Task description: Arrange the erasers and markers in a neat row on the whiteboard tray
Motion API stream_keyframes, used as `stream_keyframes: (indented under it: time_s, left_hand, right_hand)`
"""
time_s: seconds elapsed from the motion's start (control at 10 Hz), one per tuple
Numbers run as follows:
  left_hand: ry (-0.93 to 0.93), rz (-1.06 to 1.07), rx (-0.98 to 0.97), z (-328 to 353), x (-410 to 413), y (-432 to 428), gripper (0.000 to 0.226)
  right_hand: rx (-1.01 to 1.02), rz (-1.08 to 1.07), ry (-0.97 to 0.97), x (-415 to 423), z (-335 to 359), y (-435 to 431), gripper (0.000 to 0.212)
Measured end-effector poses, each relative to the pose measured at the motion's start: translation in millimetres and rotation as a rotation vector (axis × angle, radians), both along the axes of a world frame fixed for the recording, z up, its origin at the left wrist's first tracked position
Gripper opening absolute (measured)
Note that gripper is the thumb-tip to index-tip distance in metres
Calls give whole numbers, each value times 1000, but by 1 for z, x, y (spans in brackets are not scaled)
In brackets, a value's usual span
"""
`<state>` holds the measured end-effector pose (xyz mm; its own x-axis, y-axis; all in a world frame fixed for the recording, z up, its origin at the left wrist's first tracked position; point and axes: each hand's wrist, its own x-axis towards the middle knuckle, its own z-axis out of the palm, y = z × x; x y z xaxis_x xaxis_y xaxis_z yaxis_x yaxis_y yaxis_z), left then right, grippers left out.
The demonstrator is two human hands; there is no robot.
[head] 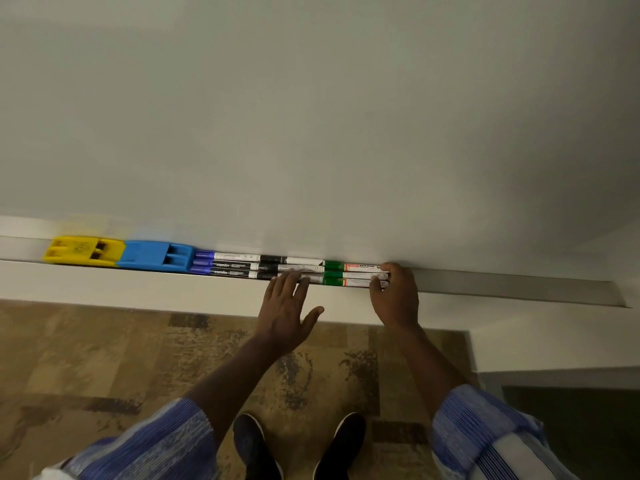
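A yellow eraser [83, 251] and a blue eraser [152, 256] lie end to end at the left of the metal whiteboard tray [502, 284]. To their right, markers lie in three parallel lines: blue-capped markers [235, 265], then black-capped markers [301, 261], then green-capped markers [349, 274]. My left hand [284, 313] is open with fingers spread, its fingertips resting on the front markers near the middle. My right hand [394, 296] is curled around the right ends of the green-capped markers, which hides their tips.
The whiteboard [311, 116] rises behind the tray. A white ledge [138, 289] runs below the tray's front edge. My black shoes [256, 445] stand on patterned brown flooring. The tray ends at the right near a wall corner [620, 299].
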<state>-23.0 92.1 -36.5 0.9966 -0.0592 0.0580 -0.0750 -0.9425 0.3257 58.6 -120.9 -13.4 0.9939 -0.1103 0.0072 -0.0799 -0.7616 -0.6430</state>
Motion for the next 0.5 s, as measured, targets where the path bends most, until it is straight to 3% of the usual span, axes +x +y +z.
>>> stream_keyframes:
  time_s: [0.2, 0.5]
  left_hand:
    - [46, 26, 82, 1, 0, -1, 68]
    - [172, 103, 182, 10, -16, 7, 77]
  right_hand:
    - [-73, 67, -18, -7, 2, 0, 38]
    - [-357, 322, 7, -41, 8, 1, 68]
